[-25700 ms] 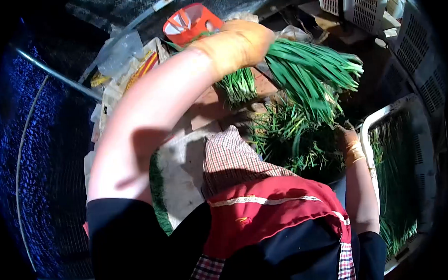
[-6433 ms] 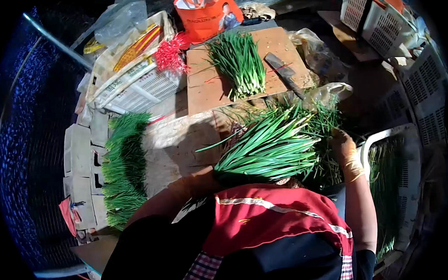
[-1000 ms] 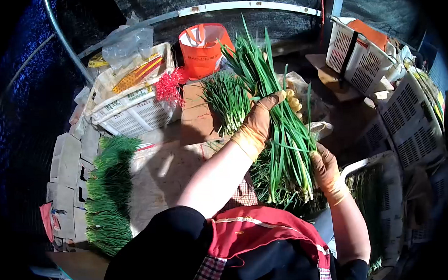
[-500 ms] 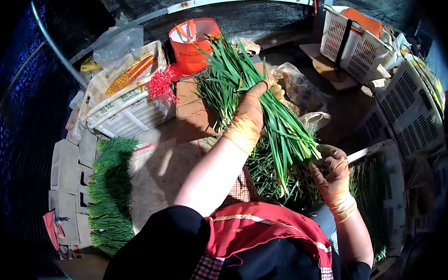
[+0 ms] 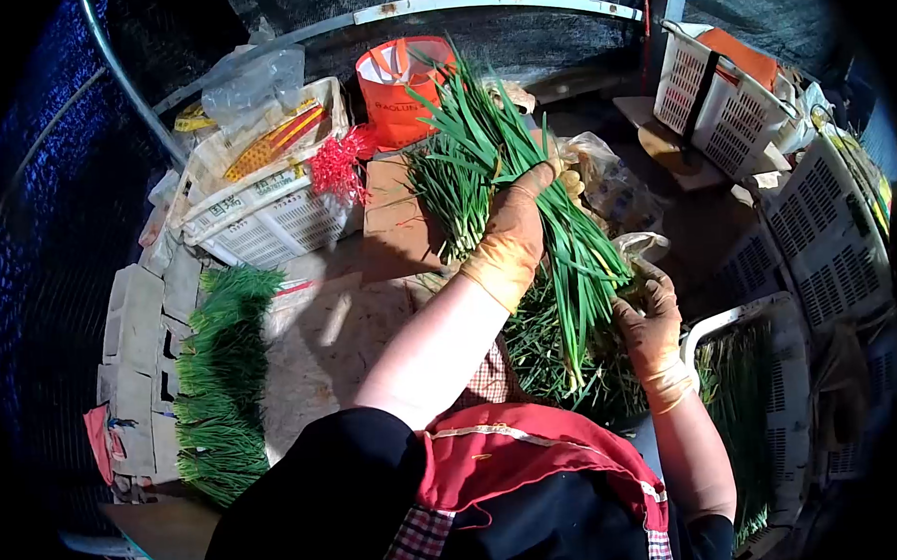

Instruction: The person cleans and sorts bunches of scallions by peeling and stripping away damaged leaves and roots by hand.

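Observation:
My left hand (image 5: 514, 227), in a worn yellow-orange glove, is closed around a bunch of long green chives (image 5: 593, 274). The leafy tips point up and away, and the pale ends hang toward my right hand. My right hand (image 5: 653, 331), gloved the same way, is at those lower ends with fingers bent together on the stalks; its exact hold is partly hidden. A shorter bundle of chives (image 5: 452, 195) lies on a cardboard box (image 5: 391, 217) beyond my left wrist. Beneath the held bunch is a loose heap of chives (image 5: 542, 356).
A row of chives (image 5: 223, 390) lies on the left beside grey blocks (image 5: 130, 314). A white crate (image 5: 266, 228) with red ties (image 5: 341, 165) and an orange bag (image 5: 401, 112) stand behind. More white crates (image 5: 822, 229) line the right, one holding greens (image 5: 739, 397).
My right hand has moved slightly left and down along the lower ends of the chives. My left hand keeps its hold. The whole view has shifted a little.

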### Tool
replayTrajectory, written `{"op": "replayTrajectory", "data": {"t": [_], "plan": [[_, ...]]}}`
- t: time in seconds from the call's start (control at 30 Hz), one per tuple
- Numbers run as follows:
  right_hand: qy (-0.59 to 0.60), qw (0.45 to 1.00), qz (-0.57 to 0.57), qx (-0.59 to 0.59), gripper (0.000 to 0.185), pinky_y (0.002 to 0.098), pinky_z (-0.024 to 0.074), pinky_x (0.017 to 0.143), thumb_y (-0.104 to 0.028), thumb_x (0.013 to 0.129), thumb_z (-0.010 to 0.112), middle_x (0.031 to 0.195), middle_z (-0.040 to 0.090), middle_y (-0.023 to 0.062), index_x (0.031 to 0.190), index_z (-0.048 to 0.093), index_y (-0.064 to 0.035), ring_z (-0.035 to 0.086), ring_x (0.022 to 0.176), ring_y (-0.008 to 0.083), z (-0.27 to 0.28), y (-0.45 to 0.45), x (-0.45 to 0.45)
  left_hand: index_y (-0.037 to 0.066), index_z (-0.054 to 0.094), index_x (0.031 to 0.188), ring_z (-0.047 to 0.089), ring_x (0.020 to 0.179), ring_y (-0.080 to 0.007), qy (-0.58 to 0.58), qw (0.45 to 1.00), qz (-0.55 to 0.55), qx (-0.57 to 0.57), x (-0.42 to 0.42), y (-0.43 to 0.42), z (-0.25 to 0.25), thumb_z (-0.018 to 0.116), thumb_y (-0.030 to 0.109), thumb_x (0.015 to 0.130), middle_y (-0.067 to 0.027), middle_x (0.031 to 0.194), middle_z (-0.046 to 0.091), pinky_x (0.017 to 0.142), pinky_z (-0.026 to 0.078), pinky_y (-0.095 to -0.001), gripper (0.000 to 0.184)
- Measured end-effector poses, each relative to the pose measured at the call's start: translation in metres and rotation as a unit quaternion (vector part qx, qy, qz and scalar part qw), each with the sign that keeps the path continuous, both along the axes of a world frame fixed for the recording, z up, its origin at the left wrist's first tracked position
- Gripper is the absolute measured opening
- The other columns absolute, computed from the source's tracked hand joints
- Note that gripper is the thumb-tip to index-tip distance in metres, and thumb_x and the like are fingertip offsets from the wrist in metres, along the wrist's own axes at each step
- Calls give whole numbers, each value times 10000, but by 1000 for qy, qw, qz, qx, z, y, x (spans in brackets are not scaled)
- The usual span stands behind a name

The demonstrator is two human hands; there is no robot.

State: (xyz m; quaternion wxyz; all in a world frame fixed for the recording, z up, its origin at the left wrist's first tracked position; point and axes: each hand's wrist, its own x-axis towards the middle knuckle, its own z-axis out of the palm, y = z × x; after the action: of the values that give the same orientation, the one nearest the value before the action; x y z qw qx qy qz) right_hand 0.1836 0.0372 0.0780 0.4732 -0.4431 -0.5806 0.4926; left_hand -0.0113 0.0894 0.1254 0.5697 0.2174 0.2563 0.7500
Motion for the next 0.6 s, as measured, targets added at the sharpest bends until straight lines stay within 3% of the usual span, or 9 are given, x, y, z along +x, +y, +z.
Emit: {"op": "replayTrajectory", "data": {"t": [0.03, 0.1, 0.13, 0.3, 0.37, 0.5, 0.53, 0.57, 0.6], "plan": [[0, 1000, -1, 1, 240, 278, 408, 873, 41, 752, 619, 1219, 465, 99, 989, 579, 43, 500, 1028, 178, 0, -1, -1, 39, 581, 916, 612, 664, -224, 0, 1000, -1, 1, 0, 1, -1, 577, 188, 821, -77, 805, 627, 610, 534, -346, 176], [31, 991, -46, 118, 164, 283, 413, 858, 34, 752, 623, 1199, 479, 100, 910, 580, 33, 512, 1013, 186, -2, 1, -2, 37, 588, 902, 614, 680, -217, -8, 999, -22, -39, -1, 1, 2, 578, 201, 825, -78, 801, 626, 623, 532, -340, 182], [-45, 974, -84, 207, 120, 288, 412, 864, 26, 746, 629, 1162, 507, 101, 852, 576, 10, 523, 1003, 200, -4, 5, -2, 33, 588, 903, 617, 701, -210, -13, 999, -15, -44, 1, 2, 1, 581, 203, 825, -76, 801, 627, 643, 530, -337, 188], [-99, 966, -91, 219, 192, 313, 404, 904, 25, 709, 649, 1123, 550, 122, 892, 636, -33, 525, 1037, 237, 4, 6, -4, 59, 591, 858, 603, 613, -204, 50, 998, 36, 17, 2, 15, -8, 671, 190, 748, -48, 749, 607, 550, 534, -349, 189], [-107, 973, -74, 193, 221, 324, 411, 903, 28, 704, 650, 1158, 541, 132, 915, 647, -37, 531, 1037, 248, 10, 4, -6, 63, 609, 937, 597, 678, -165, -9, 999, -31, -31, 4, 8, 4, 661, 117, 752, -24, 821, 613, 617, 522, -303, 200], [-189, 936, -56, 291, 289, 342, 426, 874, 21, 612, 681, 1109, 572, 149, 894, 641, -26, 538, 1017, 302, 24, 9, -9, 48, 617, 892, 615, 605, -187, -16, 997, -74, -32, 11, -1, 12, 666, 72, 741, -54, 746, 629, 553, 527, -308, 161], [-242, 916, -64, 313, 286, 308, 460, 837, 71, 626, 647, 1096, 586, 134, 896, 640, -23, 582, 970, 253, 30, 7, -10, 37, 609, 881, 628, 621, -199, -45, 994, -87, -55, 14, 0, 14, 664, 57, 739, -71, 753, 634, 538, 532, -316, 153], [-243, 915, -64, 314, 286, 308, 460, 837, 71, 626, 647, 1096, 586, 134, 896, 640, -23, 582, 970, 253, 34, 7, -10, 37, 609, 881, 628, 621, -199, -46, 994, -88, -54, 16, -2, 15, 664, 57, 739, -71, 753, 634, 538, 532, -316, 153], [-309, 880, -73, 353, 281, 311, 464, 835, 70, 621, 645, 1107, 581, 139, 888, 638, -19, 581, 976, 258, 38, 7, -10, 34, 607, 880, 629, 625, -202, -24, 995, -84, -40, 18, -3, 16, 661, 58, 743, -72, 753, 633, 534, 532, -313, 149]]}}
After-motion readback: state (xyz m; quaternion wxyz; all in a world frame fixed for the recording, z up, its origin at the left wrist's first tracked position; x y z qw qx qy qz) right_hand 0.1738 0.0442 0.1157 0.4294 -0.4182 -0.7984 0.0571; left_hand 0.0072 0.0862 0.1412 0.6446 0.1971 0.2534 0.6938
